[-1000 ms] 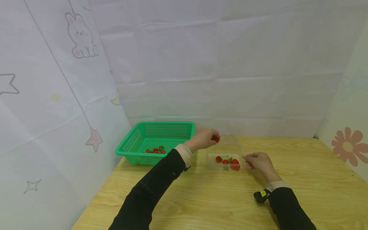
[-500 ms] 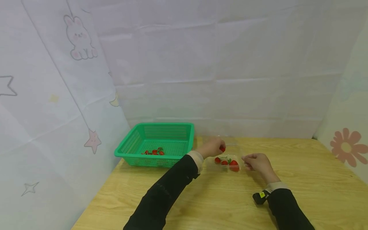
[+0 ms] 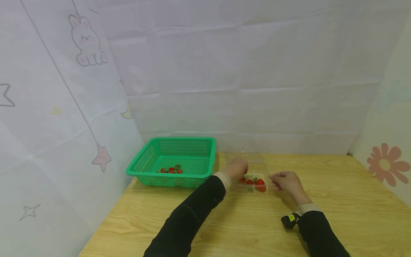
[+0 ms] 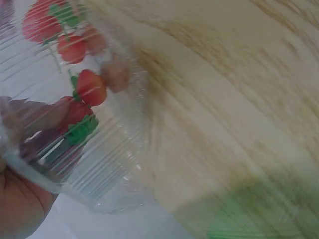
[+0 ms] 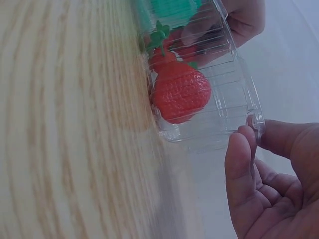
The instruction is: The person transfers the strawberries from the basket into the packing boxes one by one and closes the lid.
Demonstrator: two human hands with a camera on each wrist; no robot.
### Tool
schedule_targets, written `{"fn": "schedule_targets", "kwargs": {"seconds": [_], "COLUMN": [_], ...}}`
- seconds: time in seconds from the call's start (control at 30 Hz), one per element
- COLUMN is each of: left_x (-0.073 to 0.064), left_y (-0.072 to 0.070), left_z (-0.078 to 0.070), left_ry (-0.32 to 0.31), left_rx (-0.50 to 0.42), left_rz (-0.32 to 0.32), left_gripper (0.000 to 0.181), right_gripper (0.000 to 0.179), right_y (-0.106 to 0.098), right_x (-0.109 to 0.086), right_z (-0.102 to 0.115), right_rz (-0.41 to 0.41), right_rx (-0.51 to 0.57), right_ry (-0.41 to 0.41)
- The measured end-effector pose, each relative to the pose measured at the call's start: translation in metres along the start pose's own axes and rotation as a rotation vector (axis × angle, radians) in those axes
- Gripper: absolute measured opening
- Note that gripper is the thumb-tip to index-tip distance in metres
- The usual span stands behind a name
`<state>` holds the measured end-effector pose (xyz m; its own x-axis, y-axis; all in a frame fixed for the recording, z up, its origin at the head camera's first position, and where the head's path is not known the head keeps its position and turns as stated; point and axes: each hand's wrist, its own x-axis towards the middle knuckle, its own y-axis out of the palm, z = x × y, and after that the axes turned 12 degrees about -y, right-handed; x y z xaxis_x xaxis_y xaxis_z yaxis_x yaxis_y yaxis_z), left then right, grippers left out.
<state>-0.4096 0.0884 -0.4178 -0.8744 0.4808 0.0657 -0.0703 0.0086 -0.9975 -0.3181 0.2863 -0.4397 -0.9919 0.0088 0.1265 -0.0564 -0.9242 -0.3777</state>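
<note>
My left hand (image 3: 236, 169) reaches down into a clear plastic box (image 5: 224, 124). Its fingers hold a strawberry (image 4: 77, 122) with a green leafy top, seen through the ribbed wall in the left wrist view. Beside that berry lie several other red fruits, among them a small round red fruit (image 4: 72, 49) and a large strawberry (image 5: 182, 92) at the right end of the box. Thumb and forefinger of my right hand (image 3: 287, 182) pinch the box's rim at its right side. The box's lid (image 3: 253, 157) stands back, away from the base.
Left of the box stands a green perforated basket (image 3: 170, 175) with several small red fruits (image 3: 171, 170) inside. Both containers are on a wooden table (image 3: 244, 221). A white printed curtain (image 3: 257, 107) closes off the back and sides.
My left hand has moved right and down from beside the basket into the box, carrying the strawberry. The right hand stays at the rim.
</note>
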Motion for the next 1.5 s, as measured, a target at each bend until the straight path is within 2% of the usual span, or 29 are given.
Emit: {"fn": "schedule_targets", "kwargs": {"seconds": [0.2,0.3,0.43,0.7,0.93,1.0,1.27,1.37,1.43,1.5], "left_x": [0.005,0.006,0.006,0.003,0.0,-0.002,-0.003,-0.009,-0.018,-0.029], "left_y": [0.014,0.018,0.019,0.019,0.019,0.018,0.015,0.007,-0.006,-0.024], "left_z": [0.004,0.005,0.006,0.006,0.005,0.005,0.008,0.011,0.013,0.017], "left_ry": [-0.004,-0.009,-0.014,-0.004,-0.05,-0.055,-0.009,-0.007,-0.015,-0.018], "left_rx": [0.047,0.058,0.077,0.14,0.056,0.038,-0.03,-0.059,-0.089,-0.123], "left_rz": [0.004,0.025,0.053,0.057,0.093,0.09,0.042,0.037,0.056,0.074], "left_gripper": [0.022,0.023,0.023,0.023,0.014,0.016,0.025,0.03,0.033,0.033], "right_gripper": [0.04,0.039,0.039,0.042,0.041,0.041,0.041,0.04,0.039,0.039], "right_y": [0.001,0.002,0.003,0.002,0.002,0.002,-0.001,-0.001,-0.001,-0.001], "right_x": [0.0,0.0,0.001,0.0,0.001,0.001,0.0,0.001,0.001,0.001], "right_z": [0.001,0.001,0.0,0.0,0.001,0.002,0.001,-0.001,-0.002,-0.002], "right_rz": [0.002,0.001,-0.005,0.004,-0.001,0.002,-0.002,-0.007,-0.007,-0.007], "right_rx": [0.008,0.01,0.013,0.008,-0.004,-0.001,-0.019,-0.013,-0.007,-0.003], "right_ry": [0.001,-0.002,-0.002,-0.013,-0.004,-0.004,-0.007,-0.001,-0.002,-0.002]}}
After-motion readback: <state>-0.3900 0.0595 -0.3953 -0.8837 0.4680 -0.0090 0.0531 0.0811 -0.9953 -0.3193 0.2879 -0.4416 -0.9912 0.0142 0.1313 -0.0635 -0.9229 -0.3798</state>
